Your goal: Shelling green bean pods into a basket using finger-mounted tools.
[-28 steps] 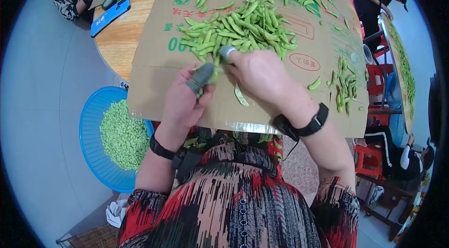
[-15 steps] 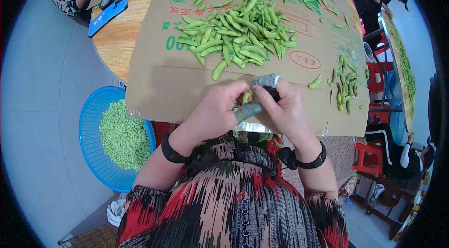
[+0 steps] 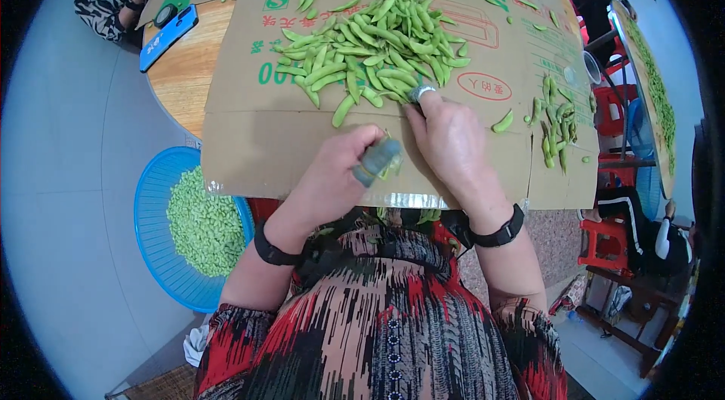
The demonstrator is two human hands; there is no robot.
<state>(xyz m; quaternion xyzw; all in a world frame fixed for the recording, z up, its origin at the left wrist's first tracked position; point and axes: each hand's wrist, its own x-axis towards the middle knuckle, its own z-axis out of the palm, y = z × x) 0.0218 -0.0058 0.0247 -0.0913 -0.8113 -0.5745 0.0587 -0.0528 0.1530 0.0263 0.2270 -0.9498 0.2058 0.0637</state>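
My left hand (image 3: 341,173) is closed over the cardboard's near edge, a grey-green cover on one finger. A green bean pod (image 3: 391,167), partly hidden and blurred, shows between its fingers. My right hand (image 3: 455,137) has its bent fingertips at the near edge of a heap of green bean pods (image 3: 385,38). One of its fingers wears a grey wrap, and that finger touches the pods. What lies between the right fingertips is hidden. Black bands circle both wrists. A single pod (image 3: 503,121) lies right of my right hand.
Flattened cardboard (image 3: 249,143) covers most of the wooden table (image 3: 192,60). A blue basket (image 3: 151,238) of shelled beans stands lower left. Darker pods (image 3: 557,128) lie at the right. A blue phone (image 3: 168,38) rests at the left edge. Other people sit or stand around.
My hands have come apart. The right hand has reached forward to the heap of pods, while the left has drawn slightly back toward me, its fingers around green pod.
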